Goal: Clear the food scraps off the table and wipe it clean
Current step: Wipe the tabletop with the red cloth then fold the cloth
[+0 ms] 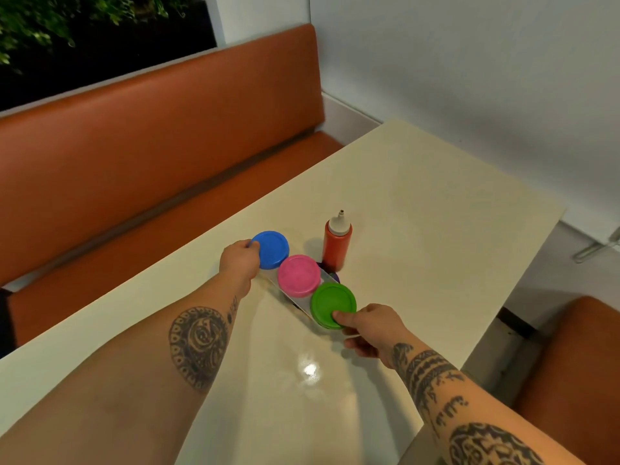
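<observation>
While both forearms reach out over the cream table [419, 196], each hand takes one end of a row of three jars. The left hand [240, 260] curls round the side of the jar with the blue lid [270, 249], its thumb tip touching the lid's edge. The right hand [372, 325] pinches the other end: its thumb presses on the green lid [330, 305] and its fingers curl beneath. Between them is the pink lid [298, 276], touching the green one and just beside the blue. The jars seem to sit in a clear tray [303, 307], of which only a strip shows under the pink and green lids; whether it is lifted off the tabletop cannot be told.

Just behind the row stands an upright red squeeze bottle [336, 243] with a pale nozzle cap, close to the pink lid. A small dark purple thing [334, 276] shows between that bottle and the jars, too hidden to name. A bright patch of light [310, 369] lies on the tabletop between the forearms.

An orange bench [151, 146] runs along the table's left side, a white wall [469, 78] meets its far edge, and another orange seat [570, 364] shows at lower right. Green plants [67, 21] hang beyond the bench back.
</observation>
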Demonstrator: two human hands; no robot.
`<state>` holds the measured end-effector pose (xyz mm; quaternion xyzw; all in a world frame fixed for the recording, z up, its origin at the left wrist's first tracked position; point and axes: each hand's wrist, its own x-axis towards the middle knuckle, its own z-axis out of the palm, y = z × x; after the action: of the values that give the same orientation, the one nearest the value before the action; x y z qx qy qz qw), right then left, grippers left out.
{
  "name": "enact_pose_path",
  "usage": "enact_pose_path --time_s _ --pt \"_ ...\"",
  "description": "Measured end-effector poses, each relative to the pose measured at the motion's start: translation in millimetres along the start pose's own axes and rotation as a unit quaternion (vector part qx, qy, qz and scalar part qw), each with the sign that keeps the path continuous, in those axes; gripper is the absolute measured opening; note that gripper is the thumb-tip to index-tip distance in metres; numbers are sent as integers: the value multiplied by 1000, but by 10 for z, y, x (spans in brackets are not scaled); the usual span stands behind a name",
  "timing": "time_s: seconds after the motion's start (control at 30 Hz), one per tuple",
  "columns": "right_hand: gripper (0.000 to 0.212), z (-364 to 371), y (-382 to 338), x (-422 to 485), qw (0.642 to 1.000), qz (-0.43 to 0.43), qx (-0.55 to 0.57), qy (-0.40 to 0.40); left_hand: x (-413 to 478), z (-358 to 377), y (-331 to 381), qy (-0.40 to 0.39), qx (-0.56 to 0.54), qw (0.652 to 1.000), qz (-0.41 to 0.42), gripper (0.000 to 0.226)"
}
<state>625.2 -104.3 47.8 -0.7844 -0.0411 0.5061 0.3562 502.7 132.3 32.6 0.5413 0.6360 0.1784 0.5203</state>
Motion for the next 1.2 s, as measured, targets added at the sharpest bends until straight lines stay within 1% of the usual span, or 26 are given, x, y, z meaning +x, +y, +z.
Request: enact_pose_path --time_s 0.07,0.1,0.17,0.2,0.23,0.27,0.33,0.4,0.47,0.53,0.83,1.07,1.13,1.2 --pt "64 8 -18 -8 999 -15 -43 15 -10 0 -39 1 47 999 17 42" --pt "77 16 -22 -4 995 -45 -76 37 -16 -1 -61 6 86 996 33 43" --pt "106 39 -36 -25 979 -133 -133 74 -39 -11 -76 29 160 983 88 47" --pt "114 66 -54 -63 968 -178 -164 73 -54 -11 -69 32 176 976 124 50" --pt "120 108 -68 -95 954 -214 -202 62 -65 -4 -59 17 183 970 157 52" --pt "122 160 -66 -116 941 -234 -238 48 -76 11 -48 -15 189 966 177 56" --pt "122 263 -20 -111 928 -246 -276 43 -92 52 -34 -78 216 955 185 65" --pt "112 348 41 -95 923 -253 -284 67 -95 69 -36 -101 237 949 183 73" --pt "102 393 85 -73 921 -256 -281 87 -79 51 -39 -101 240 946 190 74" --pt "99 419 108 -75 920 -259 -281 89 -70 10 -54 -102 246 944 194 74" --pt "104 473 100 -94 922 -257 -279 77 -77 -91 -89 -106 243 945 190 75" --pt "103 484 104 -101 920 -262 -282 78 -53 -95 -115 -114 242 944 192 75" --pt "105 446 72 -99 922 -253 -286 61 -42 -97 -109 -118 256 941 190 75" --pt "105 347 -9 -107 933 -236 -270 33 -49 -89 -66 -113 278 936 183 74"
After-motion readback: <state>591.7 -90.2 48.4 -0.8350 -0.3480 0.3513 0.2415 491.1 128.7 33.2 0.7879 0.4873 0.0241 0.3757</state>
